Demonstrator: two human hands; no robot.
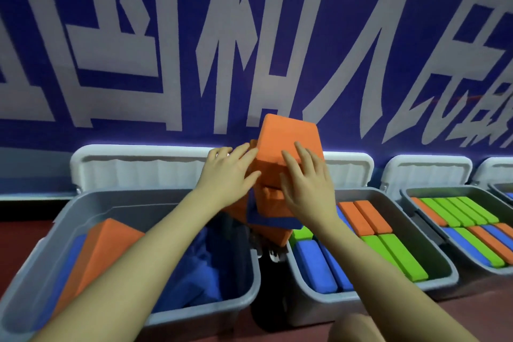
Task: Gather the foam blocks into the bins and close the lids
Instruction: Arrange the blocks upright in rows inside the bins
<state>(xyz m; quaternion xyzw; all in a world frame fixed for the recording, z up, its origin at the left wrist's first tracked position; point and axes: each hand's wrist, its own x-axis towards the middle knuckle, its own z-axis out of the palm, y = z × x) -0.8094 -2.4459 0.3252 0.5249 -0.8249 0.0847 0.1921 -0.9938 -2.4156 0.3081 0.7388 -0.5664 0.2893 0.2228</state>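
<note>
Both hands, left hand and right hand, press with straight fingers on a stack of orange blocks between them, above the gap between two open grey bins

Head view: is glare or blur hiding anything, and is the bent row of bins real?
Head view: white lid edges glow against the banner, mild bloom; left bin interior is dim; both hands' fingers and the orange blocks are slightly soft; the curving row looks like wide-angle distortion.
</note>
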